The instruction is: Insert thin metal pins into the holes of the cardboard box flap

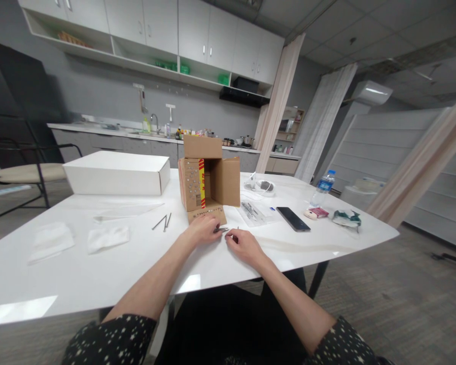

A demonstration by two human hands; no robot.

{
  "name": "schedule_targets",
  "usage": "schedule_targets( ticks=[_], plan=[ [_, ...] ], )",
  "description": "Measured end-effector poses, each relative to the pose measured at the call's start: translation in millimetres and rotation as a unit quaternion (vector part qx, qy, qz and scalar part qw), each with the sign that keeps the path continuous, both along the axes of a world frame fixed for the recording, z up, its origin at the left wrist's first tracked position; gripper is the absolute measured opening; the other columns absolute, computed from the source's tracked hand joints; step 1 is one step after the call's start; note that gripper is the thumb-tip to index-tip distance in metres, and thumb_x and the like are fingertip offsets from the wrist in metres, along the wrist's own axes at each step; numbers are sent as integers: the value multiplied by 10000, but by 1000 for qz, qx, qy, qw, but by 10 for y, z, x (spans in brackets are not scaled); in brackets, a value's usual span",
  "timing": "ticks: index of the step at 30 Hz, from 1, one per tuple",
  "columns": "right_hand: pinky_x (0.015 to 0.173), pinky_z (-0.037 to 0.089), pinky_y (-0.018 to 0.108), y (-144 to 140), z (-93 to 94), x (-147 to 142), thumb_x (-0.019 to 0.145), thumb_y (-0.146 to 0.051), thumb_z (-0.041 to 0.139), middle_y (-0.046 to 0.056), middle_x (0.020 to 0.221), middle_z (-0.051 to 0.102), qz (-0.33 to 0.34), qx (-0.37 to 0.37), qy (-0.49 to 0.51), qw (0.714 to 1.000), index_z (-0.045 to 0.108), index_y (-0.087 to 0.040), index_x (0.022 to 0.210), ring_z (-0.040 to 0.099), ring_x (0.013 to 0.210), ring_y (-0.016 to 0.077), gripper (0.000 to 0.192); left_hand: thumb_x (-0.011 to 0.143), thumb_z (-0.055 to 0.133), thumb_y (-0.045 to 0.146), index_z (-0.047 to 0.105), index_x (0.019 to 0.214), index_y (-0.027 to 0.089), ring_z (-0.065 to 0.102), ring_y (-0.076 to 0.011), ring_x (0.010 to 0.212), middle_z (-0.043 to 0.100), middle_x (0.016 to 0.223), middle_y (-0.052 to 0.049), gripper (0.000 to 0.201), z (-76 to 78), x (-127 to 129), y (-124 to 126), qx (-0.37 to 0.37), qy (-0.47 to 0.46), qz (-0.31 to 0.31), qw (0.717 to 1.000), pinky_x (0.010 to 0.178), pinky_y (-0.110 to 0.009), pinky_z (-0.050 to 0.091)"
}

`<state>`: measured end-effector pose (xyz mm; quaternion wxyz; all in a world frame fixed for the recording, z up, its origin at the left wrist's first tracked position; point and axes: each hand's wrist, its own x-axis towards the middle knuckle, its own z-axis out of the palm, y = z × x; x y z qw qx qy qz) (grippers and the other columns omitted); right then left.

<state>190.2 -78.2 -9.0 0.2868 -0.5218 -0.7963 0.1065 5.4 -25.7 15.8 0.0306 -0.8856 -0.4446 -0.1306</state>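
1 small metal tool (220, 230) is gripped in the left hand (205, 229), just on the near side of the carton (191, 185); its long axis is laid roughly crosswise, tip pointed toward the right hand (246, 245), so it's carried nearer the left; right fingers are bunched close by, but whether anything's pinched there can't be told
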Motion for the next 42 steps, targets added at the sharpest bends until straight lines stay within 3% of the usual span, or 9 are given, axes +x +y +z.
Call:
schedule_targets(
  ticks=[21, 26, 31, 42],
  plan=[
    [652, 373, 237, 6, -3, 3, 872, -224, 515, 22, 774, 706, -7, -5, -7, 1000, 723, -206, 903, 589, 684, 152, 211, 879, 488, 322, 655, 872, 194, 612, -248, 976, 669, 995, -97, 211, -62, 3, 52, 29, 13, 8, 999, 843, -355, 466],
    [658, 379, 234, -3, 14, -1, 874, -229, 523, 23, 776, 706, -12, -10, -11, 1000, 725, -204, 900, 588, 688, 151, 205, 905, 451, 277, 631, 998, 185, 538, -270, 1091, 614, 1111, -132, 223, -42, 42, 48, 99, -13, 72, 992, 944, -408, 396],
    [647, 377, 237, -10, 25, -5, 881, -234, 518, 23, 760, 702, -14, -10, -8, 1000, 729, -202, 912, 579, 667, 150, 216, 899, 433, 234, 603, 1087, 177, 499, -297, 1107, 575, 1141, -157, 260, -25, 51, 30, 127, -30, 146, 981, 919, -426, 376],
    [648, 382, 233, -17, 21, -7, 883, -236, 516, 23, 760, 701, -16, -13, -7, 1000, 728, -201, 905, 582, 673, 150, 216, 914, 349, 155, 616, 1074, 160, 519, -303, 1072, 607, 1111, -172, 311, -6, 9, 77, 131, -32, 193, 972, 875, -425, 379]
  ],
)
